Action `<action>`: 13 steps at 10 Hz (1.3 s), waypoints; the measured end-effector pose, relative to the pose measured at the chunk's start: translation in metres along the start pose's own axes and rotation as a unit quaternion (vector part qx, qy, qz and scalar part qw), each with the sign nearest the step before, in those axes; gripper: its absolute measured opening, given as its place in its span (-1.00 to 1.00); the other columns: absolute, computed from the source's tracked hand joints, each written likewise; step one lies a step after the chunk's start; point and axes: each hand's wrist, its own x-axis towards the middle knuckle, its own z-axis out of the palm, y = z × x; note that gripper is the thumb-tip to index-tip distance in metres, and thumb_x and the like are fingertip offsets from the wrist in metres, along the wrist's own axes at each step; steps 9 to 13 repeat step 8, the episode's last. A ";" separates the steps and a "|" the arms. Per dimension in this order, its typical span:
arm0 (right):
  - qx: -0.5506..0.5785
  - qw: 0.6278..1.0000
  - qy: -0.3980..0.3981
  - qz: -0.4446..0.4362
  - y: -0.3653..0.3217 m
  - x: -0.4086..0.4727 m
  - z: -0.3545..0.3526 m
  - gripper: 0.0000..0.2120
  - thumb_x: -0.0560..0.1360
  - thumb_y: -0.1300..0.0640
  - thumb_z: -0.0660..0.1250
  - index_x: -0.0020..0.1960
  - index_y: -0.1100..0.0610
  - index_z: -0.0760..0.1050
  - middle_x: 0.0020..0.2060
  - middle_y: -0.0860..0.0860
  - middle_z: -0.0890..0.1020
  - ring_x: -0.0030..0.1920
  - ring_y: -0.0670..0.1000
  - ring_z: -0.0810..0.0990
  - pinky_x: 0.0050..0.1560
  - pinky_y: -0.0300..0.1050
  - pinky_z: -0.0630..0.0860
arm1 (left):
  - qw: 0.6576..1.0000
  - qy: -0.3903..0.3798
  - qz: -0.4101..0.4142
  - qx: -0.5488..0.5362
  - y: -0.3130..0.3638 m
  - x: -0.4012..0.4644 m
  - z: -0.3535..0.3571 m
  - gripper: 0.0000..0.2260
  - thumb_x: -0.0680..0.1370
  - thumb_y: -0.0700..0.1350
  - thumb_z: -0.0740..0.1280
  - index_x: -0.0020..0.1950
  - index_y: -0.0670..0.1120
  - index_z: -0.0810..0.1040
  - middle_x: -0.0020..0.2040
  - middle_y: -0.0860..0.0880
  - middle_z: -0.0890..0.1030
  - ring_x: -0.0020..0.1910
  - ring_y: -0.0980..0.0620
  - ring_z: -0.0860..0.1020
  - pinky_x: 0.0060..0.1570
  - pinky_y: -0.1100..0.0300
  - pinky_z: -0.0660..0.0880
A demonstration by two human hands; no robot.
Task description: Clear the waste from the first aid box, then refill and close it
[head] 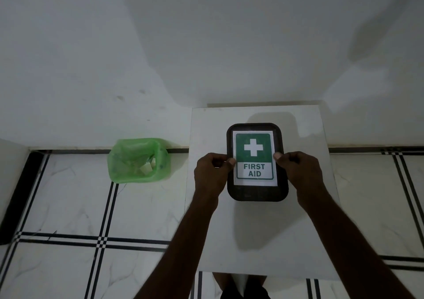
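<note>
On the white surface point(257, 230), both hands point(212, 172) point(296, 170) are gripping the closed first aid box point(257, 161), its long axis running twelve to six, at nine and three.

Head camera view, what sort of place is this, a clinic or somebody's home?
I cannot tell which. It is a plain indoor corner: a bare white wall, a white tiled floor with black lines, a small white table against the wall, and a green-lined bin beside it.
</note>
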 end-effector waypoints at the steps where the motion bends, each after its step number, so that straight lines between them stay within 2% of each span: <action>1: 0.009 1.000 0.007 0.002 -0.002 -0.003 0.000 -0.73 0.48 0.00 0.41 -0.05 0.23 0.57 -0.15 0.13 0.68 -0.17 0.09 0.64 -0.25 -0.15 0.50 | 1.000 -0.004 0.008 -0.018 -0.002 -0.002 -0.004 -0.80 0.50 -0.12 0.46 0.07 -0.17 0.64 -0.06 -0.10 0.72 -0.04 -0.09 0.69 0.02 -0.06 0.66; 2: 0.007 0.999 0.025 -0.029 0.005 -0.013 0.000 -0.73 0.49 -0.02 0.40 0.00 0.20 0.55 -0.13 0.08 0.67 -0.11 0.10 0.66 -0.10 -0.04 0.59 | 0.999 -0.024 0.036 -0.016 -0.014 -0.009 -0.006 -0.77 0.55 -0.05 0.40 0.18 -0.06 0.62 0.03 0.01 0.72 0.05 0.03 0.67 0.10 0.00 0.63; 3: 0.055 0.997 -0.043 -0.024 0.018 -0.025 0.002 -0.67 0.55 -0.02 0.31 0.25 0.10 0.48 0.03 -0.01 0.65 -0.01 0.00 0.65 -0.09 -0.14 0.59 | 0.992 -0.098 0.042 -0.062 -0.022 -0.019 0.005 -0.69 0.65 0.02 0.24 0.39 0.07 0.49 0.20 0.11 0.66 0.16 0.14 0.62 0.15 0.13 0.59; 4: 0.068 0.993 -0.089 -0.037 0.029 -0.025 0.007 -0.64 0.58 -0.03 0.25 0.35 0.03 0.42 0.09 -0.04 0.65 0.02 -0.07 0.64 -0.08 -0.20 0.57 | 0.988 -0.109 0.047 -0.094 -0.021 -0.023 0.021 -0.66 0.68 0.00 0.13 0.46 0.09 0.39 0.23 0.16 0.62 0.10 0.26 0.62 0.02 0.35 0.59; 6: 0.082 0.992 -0.075 -0.053 0.019 0.003 0.004 -0.65 0.60 -0.03 0.21 0.35 0.05 0.41 0.09 0.02 0.65 0.02 0.00 0.64 -0.03 -0.14 0.59 | 0.988 -0.096 0.074 -0.090 -0.010 -0.009 0.044 -0.63 0.69 0.01 0.08 0.51 0.04 0.32 0.31 0.05 0.57 0.13 0.21 0.57 -0.01 0.41 0.57; 8: 0.067 0.993 -0.087 -0.047 0.010 0.015 -0.005 -0.63 0.60 -0.04 0.22 0.34 0.09 0.42 0.14 0.07 0.64 -0.02 -0.02 0.64 -0.08 -0.17 0.58 | 0.994 -0.077 0.058 -0.047 0.000 -0.001 0.045 -0.65 0.69 0.00 0.12 0.47 0.01 0.38 0.27 0.03 0.59 0.12 0.13 0.59 -0.09 0.41 0.55; 13: 0.067 0.993 -0.087 -0.047 0.010 0.015 -0.005 -0.63 0.60 -0.04 0.22 0.34 0.09 0.42 0.14 0.07 0.64 -0.02 -0.02 0.64 -0.08 -0.17 0.58 | 0.994 -0.077 0.058 -0.047 0.000 -0.001 0.045 -0.65 0.69 0.00 0.12 0.47 0.01 0.38 0.27 0.03 0.59 0.12 0.13 0.59 -0.09 0.41 0.55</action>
